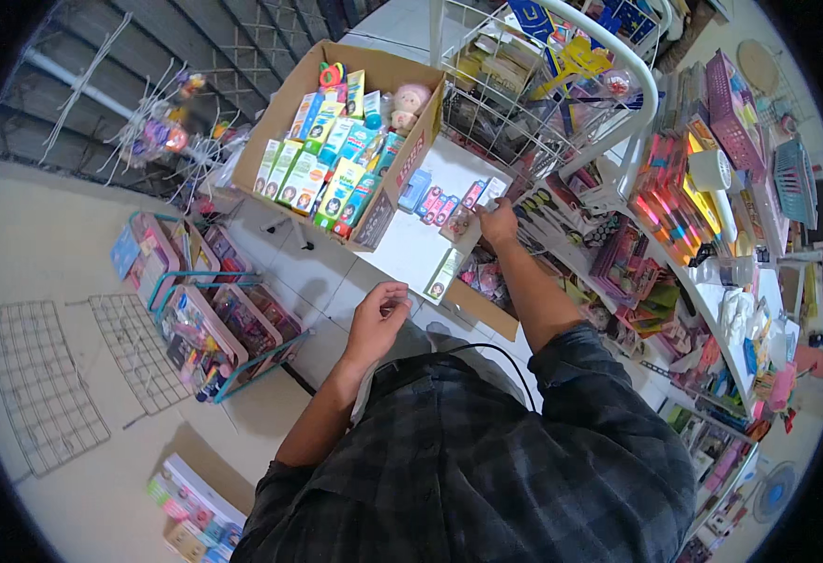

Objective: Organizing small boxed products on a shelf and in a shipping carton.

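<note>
My right hand (499, 223) reaches over the right edge of a white tabletop (404, 246), its fingertips by a small pale box (494, 191); whether they grip it, I cannot tell. Several small pink-and-blue packs (440, 205), a blue box (415, 191) and a clear pack (456, 224) lie beside it. Nearer me a white-and-green carton (444, 274) lies at the table's corner. My left hand (382, 317) hovers just off the near table edge, fingers curled, with nothing visible in it. An open cardboard box (376, 236) holds many upright cartons and tubes (341, 184) and a pink plush doll (410, 105).
A white wire basket (485, 123) full of packets stands behind the table. Crowded shelves (718, 317) curve along the right. Pink baskets on a teal rack (221, 317) stand at the left, near wire grids (45, 387). A cardboard flap (485, 310) juts below the table.
</note>
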Available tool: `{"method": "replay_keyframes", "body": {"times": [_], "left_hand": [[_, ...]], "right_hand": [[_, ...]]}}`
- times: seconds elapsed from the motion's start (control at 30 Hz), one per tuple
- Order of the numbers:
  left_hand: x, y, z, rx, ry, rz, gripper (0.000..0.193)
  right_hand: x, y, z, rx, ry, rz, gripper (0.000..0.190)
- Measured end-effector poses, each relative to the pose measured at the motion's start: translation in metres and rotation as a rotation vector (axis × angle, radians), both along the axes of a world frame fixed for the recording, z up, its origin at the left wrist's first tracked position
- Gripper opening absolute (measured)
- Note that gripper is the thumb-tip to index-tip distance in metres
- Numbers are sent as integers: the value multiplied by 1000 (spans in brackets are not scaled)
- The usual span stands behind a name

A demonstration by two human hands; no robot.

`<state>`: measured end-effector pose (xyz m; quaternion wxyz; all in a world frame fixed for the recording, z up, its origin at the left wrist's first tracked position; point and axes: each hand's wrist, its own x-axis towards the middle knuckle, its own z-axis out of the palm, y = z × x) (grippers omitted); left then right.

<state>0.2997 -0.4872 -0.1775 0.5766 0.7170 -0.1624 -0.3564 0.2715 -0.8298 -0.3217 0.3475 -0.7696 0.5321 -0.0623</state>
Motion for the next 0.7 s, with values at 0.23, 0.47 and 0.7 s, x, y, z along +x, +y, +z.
{"method": "replay_keyframes", "body": {"times": [0.23, 0.47, 0.7], "left_hand": [[54, -25, -1, 51, 48, -163, 31], [90, -50, -26, 76, 119, -246, 33], [106, -79, -51, 71, 287, -248, 36]], "right_hand": [[22, 3, -4, 69, 16, -202, 73], [22, 8, -3, 104, -34, -323, 64], [-20, 73, 32, 1349, -979, -416, 55]]}}
